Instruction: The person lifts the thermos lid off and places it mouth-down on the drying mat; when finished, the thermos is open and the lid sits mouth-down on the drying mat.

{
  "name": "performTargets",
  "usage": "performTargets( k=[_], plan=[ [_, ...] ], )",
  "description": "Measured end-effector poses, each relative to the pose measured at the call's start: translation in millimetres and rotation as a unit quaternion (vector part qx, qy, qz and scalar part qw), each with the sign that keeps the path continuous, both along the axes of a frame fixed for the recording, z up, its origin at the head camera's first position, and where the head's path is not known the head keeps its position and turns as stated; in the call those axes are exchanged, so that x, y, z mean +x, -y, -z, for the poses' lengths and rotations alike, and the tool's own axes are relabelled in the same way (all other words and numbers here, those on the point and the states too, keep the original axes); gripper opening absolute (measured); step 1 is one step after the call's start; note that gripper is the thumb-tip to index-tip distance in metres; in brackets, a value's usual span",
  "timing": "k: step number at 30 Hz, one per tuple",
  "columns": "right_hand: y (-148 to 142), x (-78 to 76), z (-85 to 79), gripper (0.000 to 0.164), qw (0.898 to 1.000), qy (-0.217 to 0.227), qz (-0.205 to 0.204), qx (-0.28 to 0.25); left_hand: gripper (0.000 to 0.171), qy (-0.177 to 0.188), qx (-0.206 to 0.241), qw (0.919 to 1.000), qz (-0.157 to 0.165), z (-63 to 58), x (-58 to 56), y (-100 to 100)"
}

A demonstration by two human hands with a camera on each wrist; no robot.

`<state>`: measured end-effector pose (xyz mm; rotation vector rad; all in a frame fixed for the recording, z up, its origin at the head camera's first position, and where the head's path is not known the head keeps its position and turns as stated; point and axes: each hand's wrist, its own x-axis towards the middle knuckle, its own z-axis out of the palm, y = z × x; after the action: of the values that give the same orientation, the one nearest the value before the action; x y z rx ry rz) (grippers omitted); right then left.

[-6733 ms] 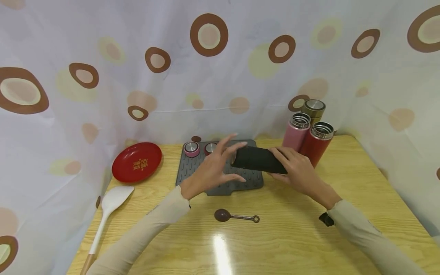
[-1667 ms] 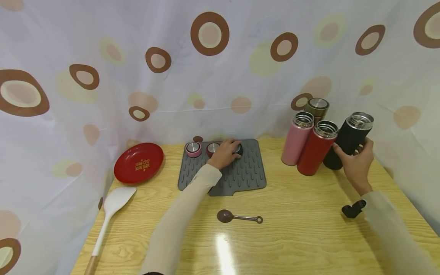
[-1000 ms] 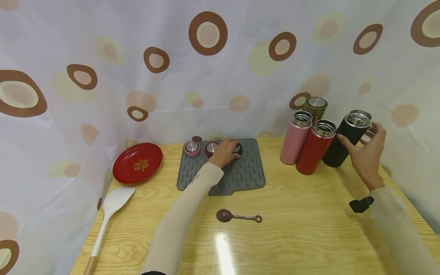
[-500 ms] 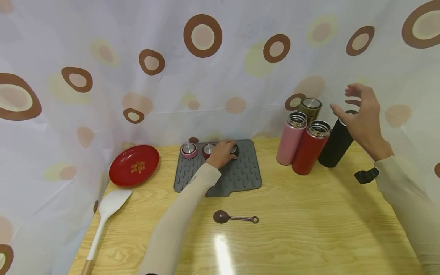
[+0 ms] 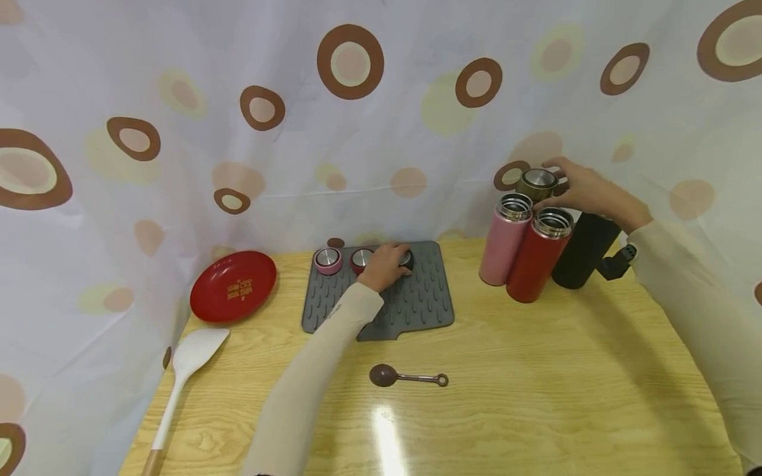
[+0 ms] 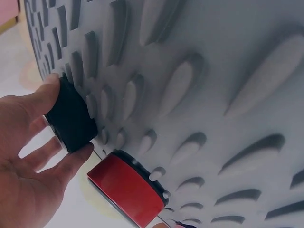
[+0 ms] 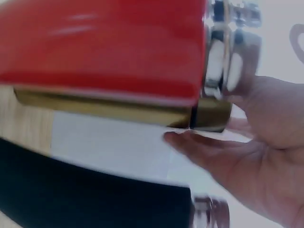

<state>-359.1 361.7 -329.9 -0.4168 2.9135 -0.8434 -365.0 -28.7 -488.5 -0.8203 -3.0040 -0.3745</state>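
On the grey drying mat (image 5: 417,304), my left hand (image 5: 383,266) pinches a black bottle lid (image 6: 71,116) between thumb and fingers. A red lid (image 6: 126,187) sits right beside it, and a pink lid (image 5: 328,262) is farther left. At the back right, my right hand (image 5: 595,193) reaches over the black bottle (image 5: 586,254), fingers spread at the lid of the gold bottle (image 5: 538,185). In the right wrist view its fingertips lie close to the gold lid (image 7: 213,115); the thumb is partly hidden behind the red bottle (image 7: 104,47). Contact there is unclear.
A pink bottle (image 5: 505,244) without a lid stands against the red one, in front of the gold bottle. A brown spoon (image 5: 383,375) lies before the mat. To the left are a red plate (image 5: 229,301) and a white spatula (image 5: 193,350). A patterned curtain hangs behind.
The black bottle was set upright at the right and released. My right hand then rose and moved left to the gold bottle's lid. My left hand went onto the black lid and stayed.
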Motion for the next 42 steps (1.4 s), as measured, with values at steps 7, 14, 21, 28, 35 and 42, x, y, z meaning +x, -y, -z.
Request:
performTargets(
  k=[7, 14, 21, 28, 35, 42],
  plan=[
    [1, -18.2, 12.2, 0.075, 1.0, 0.003, 0.016, 0.003, 0.059, 0.006, 0.001, 1.0, 0.001, 4.0, -2.8, -3],
    [-3, 7.5, -6.7, 0.089, 0.99, -0.082, 0.094, -0.062, 0.059, 0.005, -0.002, 1.0, 0.0, 4.4, -0.7, -6],
    [5, 51.8, -57.0, 0.075, 0.893, -0.319, 0.119, -0.296, 0.059, -0.008, 0.004, 1.0, 0.002, 4.3, -0.9, -7],
    [40, 82.0, -88.5, 0.069, 0.725, -0.419, 0.002, -0.547, 0.059, -0.001, 0.008, 1.0, 0.003, 2.2, -0.7, -6],
    [68, 115.6, -57.8, 0.056, 0.788, -0.331, -0.004, -0.52, 0.06, 0.009, 0.011, 0.9999, 0.002, -3.7, -2.0, -5],
    [97, 138.0, -3.8, 0.071, 0.917, -0.212, 0.003, -0.339, 0.067, -0.029, 0.05, 0.9982, 0.014, -10.0, 7.4, -2]
  ],
)
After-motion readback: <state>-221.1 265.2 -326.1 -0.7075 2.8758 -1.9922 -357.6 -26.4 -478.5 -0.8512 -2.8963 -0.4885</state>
